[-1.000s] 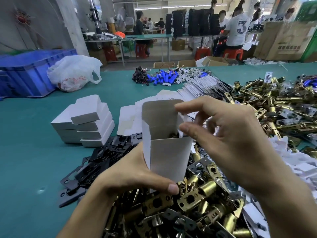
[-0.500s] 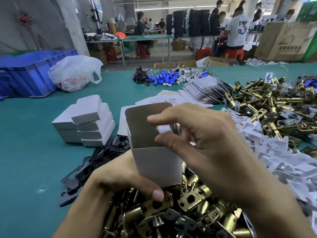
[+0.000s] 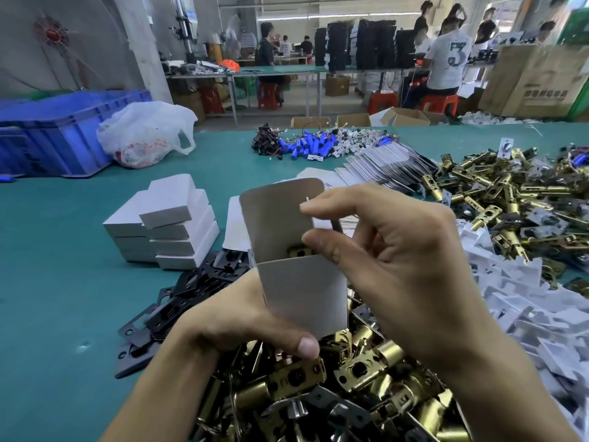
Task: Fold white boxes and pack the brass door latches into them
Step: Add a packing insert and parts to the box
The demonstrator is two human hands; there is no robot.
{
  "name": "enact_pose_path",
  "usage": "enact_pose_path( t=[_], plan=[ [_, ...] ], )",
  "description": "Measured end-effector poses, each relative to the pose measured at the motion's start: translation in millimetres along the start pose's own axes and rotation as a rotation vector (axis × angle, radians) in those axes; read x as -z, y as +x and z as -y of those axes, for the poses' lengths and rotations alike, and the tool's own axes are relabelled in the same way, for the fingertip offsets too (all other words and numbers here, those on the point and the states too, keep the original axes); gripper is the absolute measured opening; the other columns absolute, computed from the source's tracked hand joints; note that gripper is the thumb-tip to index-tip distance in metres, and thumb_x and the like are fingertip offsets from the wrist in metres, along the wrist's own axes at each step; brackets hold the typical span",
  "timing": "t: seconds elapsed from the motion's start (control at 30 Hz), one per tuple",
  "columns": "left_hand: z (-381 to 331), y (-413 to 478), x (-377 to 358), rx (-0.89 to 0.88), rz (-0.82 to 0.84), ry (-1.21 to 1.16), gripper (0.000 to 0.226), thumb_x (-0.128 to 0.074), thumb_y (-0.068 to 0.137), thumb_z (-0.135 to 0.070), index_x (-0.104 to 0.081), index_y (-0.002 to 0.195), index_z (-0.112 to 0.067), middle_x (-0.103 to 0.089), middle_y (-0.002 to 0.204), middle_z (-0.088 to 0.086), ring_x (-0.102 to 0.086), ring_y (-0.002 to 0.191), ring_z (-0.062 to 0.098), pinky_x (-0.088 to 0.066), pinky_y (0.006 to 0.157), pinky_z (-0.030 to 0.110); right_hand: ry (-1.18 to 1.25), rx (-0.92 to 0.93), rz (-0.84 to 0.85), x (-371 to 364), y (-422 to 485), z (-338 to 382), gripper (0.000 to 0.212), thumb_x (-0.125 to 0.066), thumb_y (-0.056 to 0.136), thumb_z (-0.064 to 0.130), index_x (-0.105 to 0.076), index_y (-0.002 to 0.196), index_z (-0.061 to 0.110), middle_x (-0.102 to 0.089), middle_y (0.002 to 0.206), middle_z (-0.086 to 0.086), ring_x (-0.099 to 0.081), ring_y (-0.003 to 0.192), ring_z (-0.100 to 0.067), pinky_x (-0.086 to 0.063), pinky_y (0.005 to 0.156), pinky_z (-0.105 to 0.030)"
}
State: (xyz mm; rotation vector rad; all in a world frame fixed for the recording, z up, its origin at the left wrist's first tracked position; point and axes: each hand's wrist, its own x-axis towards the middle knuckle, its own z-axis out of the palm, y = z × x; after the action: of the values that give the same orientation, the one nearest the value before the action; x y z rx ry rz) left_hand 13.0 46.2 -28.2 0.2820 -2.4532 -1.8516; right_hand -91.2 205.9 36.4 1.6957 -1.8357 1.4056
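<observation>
The front wall of the box [image 3: 302,295] hides all but a brass corner of the latch [image 3: 299,250] inside. Fingers of the left hand [image 3: 242,317] are concealed behind the box; only the thumb is visible. The near pile of latches [image 3: 334,393] is cut off by the bottom edge, the blue crate [image 3: 47,132] by the left. The print on the carton [image 3: 538,81] is too blurred to read.

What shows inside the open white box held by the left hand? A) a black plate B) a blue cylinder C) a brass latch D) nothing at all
C: a brass latch shows just above the front wall of the open white box that the left hand holds.
</observation>
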Motion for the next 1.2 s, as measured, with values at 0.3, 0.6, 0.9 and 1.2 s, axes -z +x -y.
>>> enact_pose_path(
  t=[0.3,0.6,0.9,1.2],
  plan=[
    [-7.6,4.0,-4.7,-0.156,0.087,-0.117,0.056,-0.085,0.063,-0.013,-0.07,0.108,-0.043,-0.068,0.095,-0.014,-0.064,0.091,0.005,-0.052,0.074,0.021,-0.201,-0.157,0.145,13.3,-0.5,-14.7,0.024,-0.057,0.092,0.042,-0.073,0.082,0.027,-0.058,0.097,0.017,-0.052,0.08,0.0,-0.041,0.069,-0.019],
    [-10.0,6.6,-7.8,-0.178,0.051,-0.18,0.07,-0.082,0.066,-0.013,-0.06,0.13,-0.03,-0.068,0.117,-0.005,-0.064,0.109,0.015,-0.052,0.086,0.023,-0.404,-0.214,0.287,14.0,-4.2,-13.3,0.052,-0.02,0.097,0.055,-0.052,0.065,0.03,-0.037,0.116,0.019,-0.03,0.104,-0.009,-0.023,0.08,-0.023],
    [-0.6,9.4,-3.7,-0.175,-0.106,-0.417,0.055,-0.078,0.057,-0.02,-0.071,0.111,-0.025,-0.073,0.104,0.008,-0.072,0.094,0.024,-0.061,0.07,0.036,-0.067,-0.247,0.098,13.3,-1.9,-26.6,0.023,-0.043,0.096,0.039,-0.062,0.108,0.042,-0.053,0.105,0.019,-0.054,0.096,0.0,-0.042,0.073,-0.015],
    [11.8,0.1,31.5,-0.194,-0.415,-0.551,0.09,-0.075,0.049,-0.022,-0.052,0.135,-0.005,-0.058,0.119,0.031,-0.062,0.105,0.056,-0.059,0.052,0.042,-0.262,-0.594,0.496,-7.6,-23.4,-77.6,0.018,-0.046,0.1,0.026,-0.06,0.106,0.035,-0.065,0.084,0.007,-0.062,0.069,-0.01,-0.055,0.072,-0.042]
  ],
)
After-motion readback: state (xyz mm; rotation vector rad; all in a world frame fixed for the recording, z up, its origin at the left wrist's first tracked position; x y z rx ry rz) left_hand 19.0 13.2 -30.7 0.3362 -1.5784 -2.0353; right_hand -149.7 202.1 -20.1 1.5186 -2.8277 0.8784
